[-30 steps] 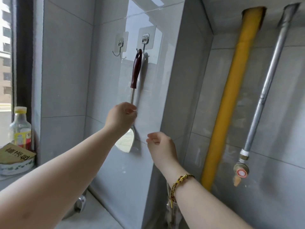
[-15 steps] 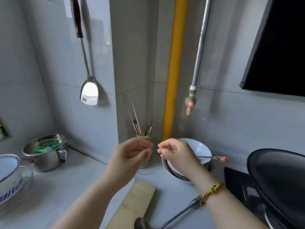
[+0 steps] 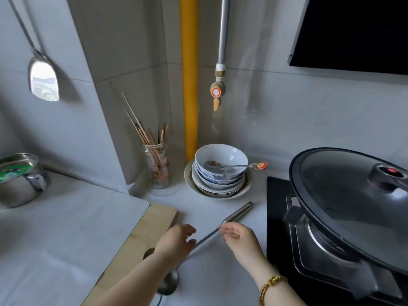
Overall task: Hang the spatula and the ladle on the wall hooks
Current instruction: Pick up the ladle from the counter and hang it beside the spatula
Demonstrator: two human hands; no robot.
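Observation:
The steel spatula (image 3: 43,81) hangs against the grey tiled wall at the upper left; its handle and the hooks are cut off by the frame's top edge. The steel ladle (image 3: 234,215) lies slanted on the counter, handle end toward the bowls, bowl end (image 3: 169,283) near the bottom edge. My left hand (image 3: 176,242) hovers over the middle of the handle with curled, parted fingers. My right hand (image 3: 239,238) reaches in from the right, fingertips touching the handle. Neither hand has closed around it.
A wooden cutting board (image 3: 141,237) lies left of the ladle. A jar of chopsticks (image 3: 157,167) and stacked bowls (image 3: 217,175) with a spoon stand in the corner by the yellow pipe (image 3: 189,74). A lidded wok (image 3: 353,199) sits on the stove at right; a steel pot (image 3: 19,180) at left.
My left hand let go of the hung spatula. The view swung down from the hooks to the counter, and both hands dropped to the ladle's handle.

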